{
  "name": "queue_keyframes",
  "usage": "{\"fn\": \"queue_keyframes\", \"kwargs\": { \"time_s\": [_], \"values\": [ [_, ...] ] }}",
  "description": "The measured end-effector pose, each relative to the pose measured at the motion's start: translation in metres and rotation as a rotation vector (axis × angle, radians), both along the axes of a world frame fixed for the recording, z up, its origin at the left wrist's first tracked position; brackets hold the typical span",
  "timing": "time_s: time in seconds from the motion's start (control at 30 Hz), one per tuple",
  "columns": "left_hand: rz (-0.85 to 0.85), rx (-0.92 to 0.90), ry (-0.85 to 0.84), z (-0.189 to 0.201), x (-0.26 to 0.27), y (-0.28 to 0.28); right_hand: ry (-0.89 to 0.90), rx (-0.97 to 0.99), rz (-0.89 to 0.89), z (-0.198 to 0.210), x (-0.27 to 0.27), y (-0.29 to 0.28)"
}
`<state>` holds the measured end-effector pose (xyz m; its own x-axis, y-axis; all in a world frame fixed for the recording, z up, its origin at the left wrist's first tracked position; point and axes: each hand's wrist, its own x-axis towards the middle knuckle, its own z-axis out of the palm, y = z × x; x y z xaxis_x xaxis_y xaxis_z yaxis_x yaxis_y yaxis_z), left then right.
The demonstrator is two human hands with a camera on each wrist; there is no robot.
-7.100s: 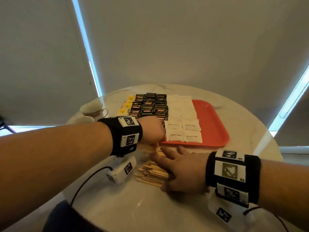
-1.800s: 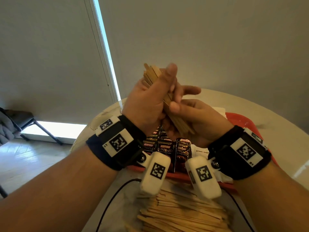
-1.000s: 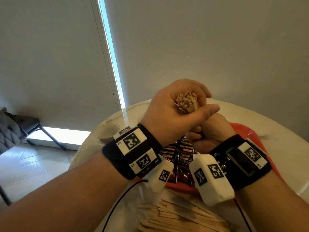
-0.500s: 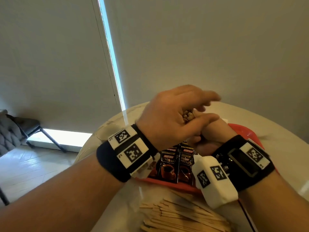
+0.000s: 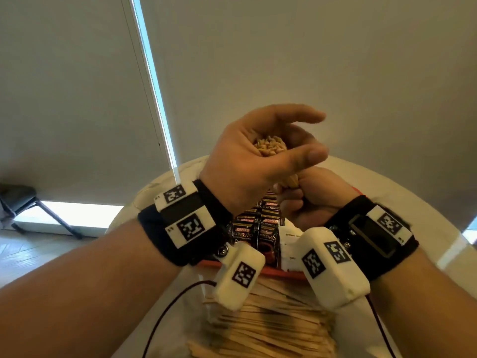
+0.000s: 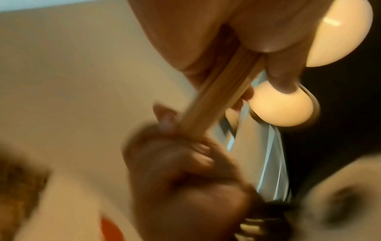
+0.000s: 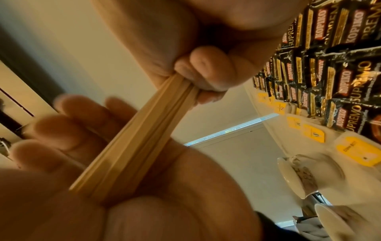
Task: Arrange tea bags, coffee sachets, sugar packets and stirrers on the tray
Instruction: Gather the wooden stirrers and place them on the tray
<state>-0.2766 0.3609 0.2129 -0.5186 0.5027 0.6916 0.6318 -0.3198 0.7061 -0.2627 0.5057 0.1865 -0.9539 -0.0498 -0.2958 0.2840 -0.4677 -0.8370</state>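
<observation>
Above the tray, head view: my right hand clenches the stirrer bundle; my left hand has loosened around its top, squaring ends. Left wrist, blurred, probably confirms. Only the right wrist shows tea bags beside coffee sachets.

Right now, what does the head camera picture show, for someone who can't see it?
Two hands hold a bundle of wooden stirrers upright: the left hand near its top, the right hand gripping its bottom. Below lie coffee sachets and loose stirrers.
</observation>
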Motion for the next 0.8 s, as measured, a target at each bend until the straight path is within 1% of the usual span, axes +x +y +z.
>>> {"fn": "queue_keyframes", "kwargs": {
  "time_s": [0.07,0.13,0.17,0.23,0.3,0.37,0.4,0.43,0.5,0.57,0.6,0.73,0.8],
  "values": [
    [-0.058,0.019,-0.093,0.000,0.003,0.007,-0.008,0.007,0.019,0.002,0.007,0.002],
    [-0.025,0.035,-0.151,0.002,0.003,0.014,-0.032,0.029,0.031,0.001,0.016,0.002],
    [-0.003,0.065,-0.219,0.005,0.003,0.019,-0.041,0.050,0.038,0.001,0.021,0.002],
    [0.005,0.147,-0.434,0.010,0.000,0.026,-0.024,0.138,0.024,-0.002,0.030,0.007],
    [-0.015,0.213,-0.636,0.013,-0.008,0.031,0.057,0.261,-0.056,-0.005,0.036,0.017],
    [-0.036,0.222,-0.772,0.010,-0.016,0.035,0.198,0.378,-0.153,-0.003,0.043,0.029],
    [-0.045,0.221,-0.829,0.008,-0.019,0.039,0.281,0.441,-0.167,-0.001,0.047,0.034],
    [-0.048,0.218,-0.883,0.005,-0.020,0.043,0.365,0.535,-0.148,0.003,0.051,0.036],
    [-0.052,0.221,-0.986,-0.002,-0.020,0.053,0.474,0.836,-0.062,0.008,0.059,0.040],
    [-0.041,0.199,-1.058,-0.009,-0.018,0.065,0.484,1.107,0.003,0.010,0.063,0.041],
    [-0.025,0.170,-1.074,-0.014,-0.019,0.071,0.482,1.174,-0.002,0.009,0.063,0.043],
    [0.008,0.114,-1.138,-0.032,-0.030,0.093,0.445,1.180,-0.065,0.002,0.061,0.053],
    [0.082,0.099,-1.154,-0.036,-0.032,0.103,0.385,1.221,-0.084,-0.003,0.060,0.059]
  ]
}}
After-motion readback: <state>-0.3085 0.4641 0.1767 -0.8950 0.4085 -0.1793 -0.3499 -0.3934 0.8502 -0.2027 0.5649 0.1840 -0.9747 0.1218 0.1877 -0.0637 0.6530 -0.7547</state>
